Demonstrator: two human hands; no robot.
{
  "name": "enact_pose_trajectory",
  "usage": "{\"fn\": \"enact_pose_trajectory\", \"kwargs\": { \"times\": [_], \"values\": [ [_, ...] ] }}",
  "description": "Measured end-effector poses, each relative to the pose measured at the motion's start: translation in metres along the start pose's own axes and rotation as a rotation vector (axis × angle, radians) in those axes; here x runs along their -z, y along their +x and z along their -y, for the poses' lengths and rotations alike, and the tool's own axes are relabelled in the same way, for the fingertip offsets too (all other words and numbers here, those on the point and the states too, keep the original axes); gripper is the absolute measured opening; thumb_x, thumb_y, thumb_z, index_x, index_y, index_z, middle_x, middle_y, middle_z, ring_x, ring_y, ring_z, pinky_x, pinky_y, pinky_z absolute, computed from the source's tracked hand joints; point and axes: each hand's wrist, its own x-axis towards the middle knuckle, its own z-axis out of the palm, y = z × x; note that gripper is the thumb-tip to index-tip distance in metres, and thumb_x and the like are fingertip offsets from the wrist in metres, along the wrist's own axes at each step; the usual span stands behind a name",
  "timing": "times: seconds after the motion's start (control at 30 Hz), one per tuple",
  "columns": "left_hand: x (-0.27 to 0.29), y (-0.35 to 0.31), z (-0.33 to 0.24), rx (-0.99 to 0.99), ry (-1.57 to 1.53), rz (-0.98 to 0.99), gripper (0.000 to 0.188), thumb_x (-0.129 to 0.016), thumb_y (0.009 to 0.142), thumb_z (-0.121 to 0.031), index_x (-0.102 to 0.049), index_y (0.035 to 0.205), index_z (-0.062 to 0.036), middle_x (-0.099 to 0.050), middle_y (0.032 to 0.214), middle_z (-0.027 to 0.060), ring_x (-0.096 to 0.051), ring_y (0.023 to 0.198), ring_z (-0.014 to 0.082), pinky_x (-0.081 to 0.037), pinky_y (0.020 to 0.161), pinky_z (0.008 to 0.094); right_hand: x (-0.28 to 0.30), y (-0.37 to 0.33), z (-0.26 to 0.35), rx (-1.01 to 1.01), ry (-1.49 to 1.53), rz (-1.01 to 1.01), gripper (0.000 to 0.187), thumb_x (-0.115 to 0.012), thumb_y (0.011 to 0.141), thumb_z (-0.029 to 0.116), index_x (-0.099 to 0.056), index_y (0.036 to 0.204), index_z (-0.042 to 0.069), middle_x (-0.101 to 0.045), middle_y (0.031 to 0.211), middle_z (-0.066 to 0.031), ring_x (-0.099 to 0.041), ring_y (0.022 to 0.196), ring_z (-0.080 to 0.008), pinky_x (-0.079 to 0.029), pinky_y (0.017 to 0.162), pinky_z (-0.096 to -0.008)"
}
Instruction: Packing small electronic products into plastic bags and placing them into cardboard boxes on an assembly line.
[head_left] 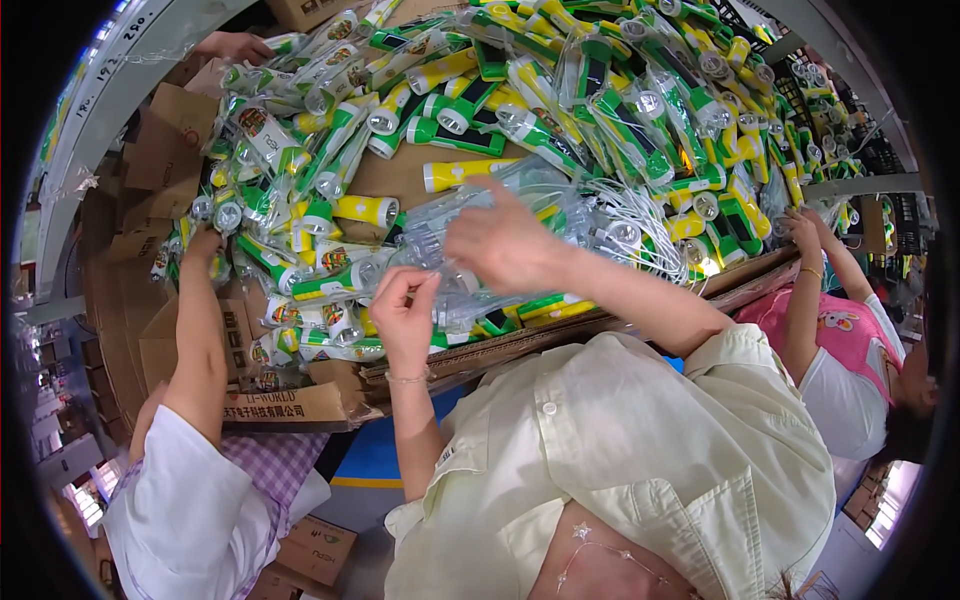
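My left hand point(405, 308) is raised beside a heap of clear plastic bags point(425, 235), thumb and fingertips pinched together. Whatever may be in that pinch is too small to make out. My right hand point(505, 243) reaches across from the right, over the same bags. Its fingers are partly hidden and smeared, so its grip cannot be told. Just beyond the bags lies a yellow and green flashlight point(465, 174). A bundle of white cords point(640, 228) is to the right of my right hand.
Many green and yellow flashlights point(640, 140), several in clear bags, cover the cardboard-lined table. Its cardboard edge point(490, 350) runs in front of me. Co-workers' hands reach in at left point(205, 245), far left point(235, 47) and right point(803, 228). Cartons point(165, 150) stand at left.
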Motion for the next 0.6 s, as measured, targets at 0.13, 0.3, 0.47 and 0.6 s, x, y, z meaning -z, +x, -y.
{"fn": "enact_pose_trajectory", "kwargs": {
  "times": [0.13, 0.3, 0.47, 0.6],
  "values": [
    [0.032, 0.002, 0.004, -0.008, -0.091, -0.103, 0.006, -0.064, 0.079, 0.006, -0.059, 0.079, 0.0036, -0.056, 0.089, 0.0048, -0.054, 0.075, 0.0088, -0.044, 0.061, 0.0189, 0.039, -0.030, -0.058, -0.119, -0.168, 0.076, 0.013, -0.065, 0.075, 0.013, -0.055, 0.083, 0.011, -0.057, 0.083, -0.0001, -0.057, 0.087, -0.0199, -0.029, 0.102, -0.0528],
    [0.047, 0.024, -0.015, 0.008, -0.200, -0.287, 0.007, -0.063, 0.081, 0.002, -0.056, 0.081, -0.0012, -0.055, 0.090, 0.0039, -0.054, 0.076, 0.0109, -0.045, 0.065, 0.0227, 0.052, -0.041, -0.081, -0.189, -0.127, 0.011, 0.015, -0.066, 0.078, 0.015, -0.057, 0.089, 0.011, -0.059, 0.089, 0.0005, -0.057, 0.089, -0.0203, -0.031, 0.101, -0.0497],
    [0.152, 0.074, 0.000, -0.143, -0.151, -0.722, 0.008, -0.060, 0.087, -0.007, -0.054, 0.083, -0.0042, -0.056, 0.083, 0.0038, -0.053, 0.071, 0.0093, -0.046, 0.056, 0.0225, 0.040, -0.029, -0.066, -0.487, 0.016, -0.205, 0.020, -0.067, 0.078, 0.017, -0.061, 0.096, 0.013, -0.061, 0.095, -0.0007, -0.058, 0.092, -0.0213, -0.038, 0.091, -0.0414],
    [0.223, 0.122, 0.012, -0.143, -0.139, -1.094, 0.011, -0.059, 0.087, -0.004, -0.052, 0.085, 0.0046, -0.058, 0.085, 0.0115, -0.057, 0.076, 0.0176, -0.057, 0.065, 0.0293, -0.014, -0.044, -0.071, -0.370, -0.017, 0.058, 0.017, -0.067, 0.077, 0.018, -0.063, 0.092, 0.013, -0.061, 0.097, -0.0009, -0.057, 0.096, -0.0209, -0.040, 0.081, -0.0376]
  ]
}}
